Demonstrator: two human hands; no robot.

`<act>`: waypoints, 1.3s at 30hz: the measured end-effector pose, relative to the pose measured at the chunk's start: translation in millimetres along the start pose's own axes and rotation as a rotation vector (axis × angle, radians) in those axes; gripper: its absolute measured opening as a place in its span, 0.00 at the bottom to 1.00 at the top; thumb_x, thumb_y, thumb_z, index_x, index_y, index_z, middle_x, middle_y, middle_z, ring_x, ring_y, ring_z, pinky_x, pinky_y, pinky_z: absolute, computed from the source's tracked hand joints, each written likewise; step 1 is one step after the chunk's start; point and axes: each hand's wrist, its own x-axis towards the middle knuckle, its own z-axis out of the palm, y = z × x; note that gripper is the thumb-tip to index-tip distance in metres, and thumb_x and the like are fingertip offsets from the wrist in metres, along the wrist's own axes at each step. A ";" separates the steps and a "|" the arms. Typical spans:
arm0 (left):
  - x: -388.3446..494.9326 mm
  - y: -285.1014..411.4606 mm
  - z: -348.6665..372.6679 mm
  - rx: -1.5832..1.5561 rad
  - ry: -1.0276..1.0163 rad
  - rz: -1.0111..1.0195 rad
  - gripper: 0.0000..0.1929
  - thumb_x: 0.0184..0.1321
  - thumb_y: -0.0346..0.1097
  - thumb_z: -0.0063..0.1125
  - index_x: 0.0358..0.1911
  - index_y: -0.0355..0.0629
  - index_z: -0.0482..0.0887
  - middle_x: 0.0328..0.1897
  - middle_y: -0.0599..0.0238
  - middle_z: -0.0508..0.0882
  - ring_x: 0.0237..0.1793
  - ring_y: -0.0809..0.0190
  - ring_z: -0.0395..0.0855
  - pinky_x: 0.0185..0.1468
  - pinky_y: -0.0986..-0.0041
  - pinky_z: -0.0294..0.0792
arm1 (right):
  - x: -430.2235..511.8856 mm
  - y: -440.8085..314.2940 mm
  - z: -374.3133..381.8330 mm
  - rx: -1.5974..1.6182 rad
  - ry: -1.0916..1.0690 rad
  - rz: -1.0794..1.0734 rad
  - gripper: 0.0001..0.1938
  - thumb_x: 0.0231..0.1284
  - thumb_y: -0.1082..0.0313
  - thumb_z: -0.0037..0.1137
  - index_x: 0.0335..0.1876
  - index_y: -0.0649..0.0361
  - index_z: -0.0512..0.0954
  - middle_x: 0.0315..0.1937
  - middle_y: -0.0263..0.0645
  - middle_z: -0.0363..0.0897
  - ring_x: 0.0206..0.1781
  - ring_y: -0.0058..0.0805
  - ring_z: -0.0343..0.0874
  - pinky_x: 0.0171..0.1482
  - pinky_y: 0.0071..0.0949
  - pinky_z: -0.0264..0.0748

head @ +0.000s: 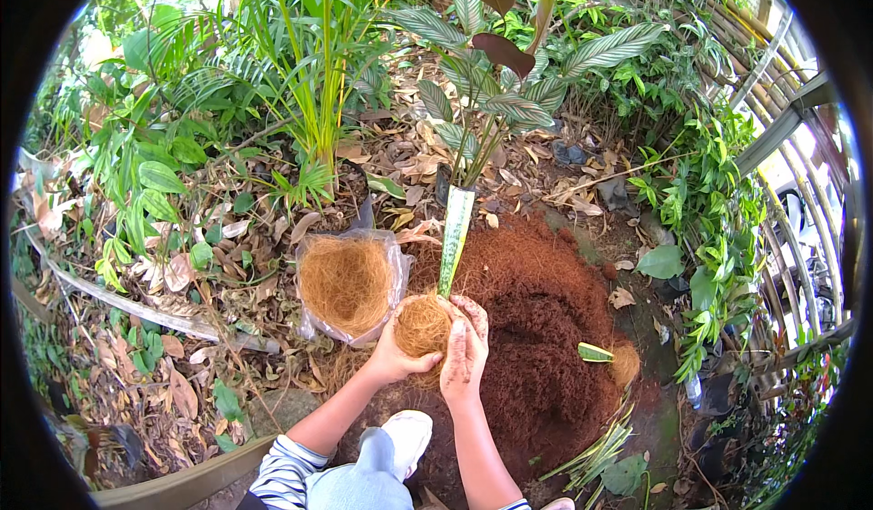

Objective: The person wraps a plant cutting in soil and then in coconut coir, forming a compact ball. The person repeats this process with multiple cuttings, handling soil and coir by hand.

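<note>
Both hands close around a ball of coconut fibre point(421, 326) in front of me. My left hand point(397, 356) cups it from the left, with the thumb across its lower side. Soil-stained, my right hand point(466, 346) presses against its right side. A cut snake plant leaf point(455, 241), green with yellow margins, stands upright out of the ball's top right. Just left of the hands sits a clear plastic bag point(305, 322) of loose coconut fibre point(346, 281). How the leaf's base sits inside the ball is hidden.
A heap of dark brown coco peat point(545, 367) spreads at the right. On its edge lies another fibre ball point(624, 365) with a short leaf piece point(595, 352). Leaf strips point(603, 448) lie below. A striped-leaf plant point(470, 114) and a palm point(324, 101) grow ahead; a bamboo fence point(777, 223) stands right.
</note>
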 end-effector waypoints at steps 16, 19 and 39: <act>-10.2 -0.7 -3.0 -0.101 0.032 -0.113 0.37 0.63 0.54 0.47 0.68 0.41 0.48 0.67 0.60 0.61 0.67 0.61 0.59 0.69 0.67 0.52 | 0.6 -9.2 7.6 -0.539 0.006 -0.150 0.20 0.54 0.59 0.60 0.49 0.61 0.75 0.49 0.47 0.73 0.55 0.46 0.70 0.59 0.39 0.65; -10.7 7.8 -5.7 -0.112 -0.022 -0.220 0.34 0.68 0.56 0.33 0.70 0.41 0.45 0.70 0.57 0.55 0.70 0.59 0.52 0.71 0.67 0.44 | 4.6 -6.8 7.1 -0.416 0.039 -0.064 0.26 0.40 0.60 0.71 0.48 0.60 0.76 0.48 0.46 0.73 0.53 0.43 0.71 0.57 0.37 0.68; 6.1 6.2 -5.3 -0.197 -0.031 -0.026 0.46 0.37 0.37 0.75 0.62 0.37 0.60 0.58 0.60 0.72 0.60 0.62 0.68 0.64 0.66 0.61 | 17.3 11.6 -8.0 0.182 -0.146 -0.048 0.18 0.54 0.65 0.50 0.50 0.66 0.77 0.51 0.45 0.70 0.58 0.39 0.67 0.62 0.35 0.60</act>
